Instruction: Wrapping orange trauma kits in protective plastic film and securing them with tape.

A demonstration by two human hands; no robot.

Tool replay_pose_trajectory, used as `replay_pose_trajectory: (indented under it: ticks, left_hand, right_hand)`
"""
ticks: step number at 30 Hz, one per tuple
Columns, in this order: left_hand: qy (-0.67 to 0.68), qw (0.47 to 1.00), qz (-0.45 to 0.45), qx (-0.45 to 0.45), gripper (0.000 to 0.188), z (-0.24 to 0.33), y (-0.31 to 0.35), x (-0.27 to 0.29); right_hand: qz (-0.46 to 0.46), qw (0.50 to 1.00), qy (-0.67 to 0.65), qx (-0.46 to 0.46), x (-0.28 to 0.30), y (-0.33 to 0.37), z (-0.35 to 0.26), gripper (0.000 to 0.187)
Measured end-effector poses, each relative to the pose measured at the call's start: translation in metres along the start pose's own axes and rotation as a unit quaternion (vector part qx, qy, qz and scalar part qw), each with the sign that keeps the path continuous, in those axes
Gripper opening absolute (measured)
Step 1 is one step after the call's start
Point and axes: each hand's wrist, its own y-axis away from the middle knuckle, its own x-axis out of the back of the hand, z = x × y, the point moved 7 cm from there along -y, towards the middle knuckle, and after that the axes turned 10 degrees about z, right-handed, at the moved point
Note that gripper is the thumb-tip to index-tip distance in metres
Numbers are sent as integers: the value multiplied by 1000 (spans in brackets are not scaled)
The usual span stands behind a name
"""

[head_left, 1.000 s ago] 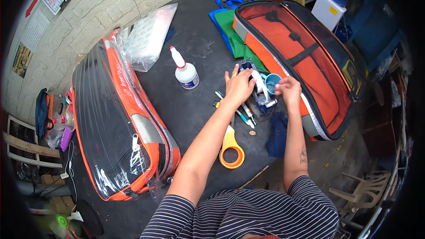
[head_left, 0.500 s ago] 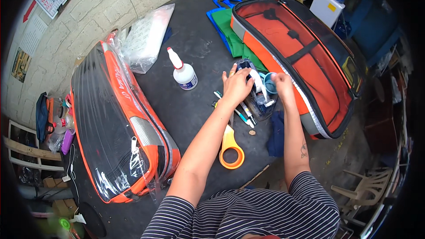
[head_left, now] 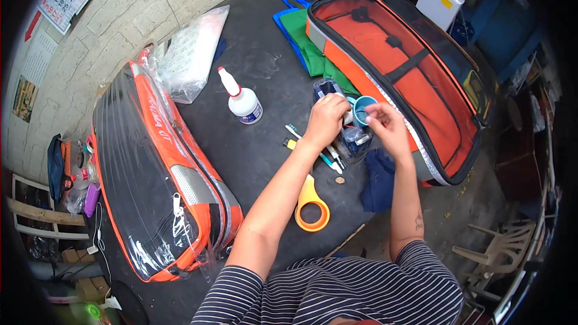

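Note:
My left hand (head_left: 328,119) is closed, its fingertips against a whitish piece I cannot make out, next to the handle of a light-blue cup (head_left: 356,119). At the cup's right rim is my right hand (head_left: 390,131), thumb and fingers parted. Below the cup lies a clear plastic case (head_left: 352,144) with small items, partly hidden by my left hand. Pens (head_left: 331,159) and a yellow-capped marker (head_left: 289,143) lie by my left wrist. Nearer to me sit scissors with a large orange-yellow handle (head_left: 312,212).
An orange bag with a mesh lid (head_left: 385,54) stands right, beside green cloth (head_left: 299,33). A plastic-wrapped orange bag (head_left: 150,162) fills the left. Between them stands a white bottle with a nozzle (head_left: 245,105). Dark-blue cloth (head_left: 379,183) hangs at the table's edge.
My left hand has gone from fingers spread over the case to closed beside the cup. My right hand's fingers have parted at the cup's rim. The whole view has shifted slightly.

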Motion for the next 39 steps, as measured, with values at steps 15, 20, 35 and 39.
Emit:
replay_pose_trajectory:
  ticks: [15,20,35,39]
  left_hand:
    - [-23,1000,17,-14,11,7,10,4]
    - [3,998,34,58,14,1,3,9]
    - [-25,999,1,36,21,7,16,2]
    - [-97,995,28,-13,15,13,26,-2]
  right_hand:
    - [17,987,-98,-124,-13,6,41,15]
    - [26,999,-4,-24,-16,6,17,21]
    - [53,973,178,135,-1,30,-40,7]
    - [93,984,148,-18,64,55,-31,8]
